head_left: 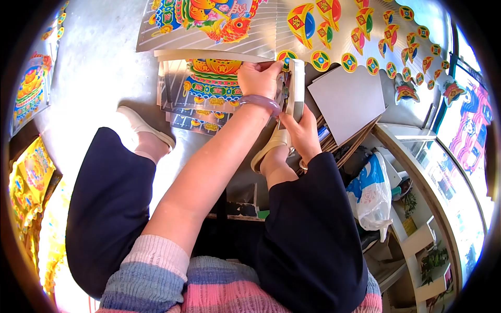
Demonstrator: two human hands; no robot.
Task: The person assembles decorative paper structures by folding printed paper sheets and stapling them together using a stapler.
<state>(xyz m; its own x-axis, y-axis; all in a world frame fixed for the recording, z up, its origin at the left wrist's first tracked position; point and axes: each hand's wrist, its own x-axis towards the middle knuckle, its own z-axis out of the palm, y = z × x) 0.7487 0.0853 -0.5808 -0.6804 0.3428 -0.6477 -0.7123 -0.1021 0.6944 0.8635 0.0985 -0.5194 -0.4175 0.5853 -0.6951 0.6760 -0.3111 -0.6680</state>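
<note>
A long white stapler stands lengthwise between my hands, its metal inner part showing on the left side. My right hand is closed around its near end. With fingers and thumb pinched, my left hand grips the edge of a shiny printed foil sheet beside the stapler's far end; a bracelet is on that wrist. The sheet has a fish, gold ingots and round coin shapes along its scalloped right side. Beneath my left hand lie several similar printed foil sheets, partly overlapped.
A stack of grey cardboard leans right of my hands. Beyond it are a white-and-blue plastic bag and a wooden-framed shelf with plants. My shoes flank the sheets. Gold foil decorations hang at the left.
</note>
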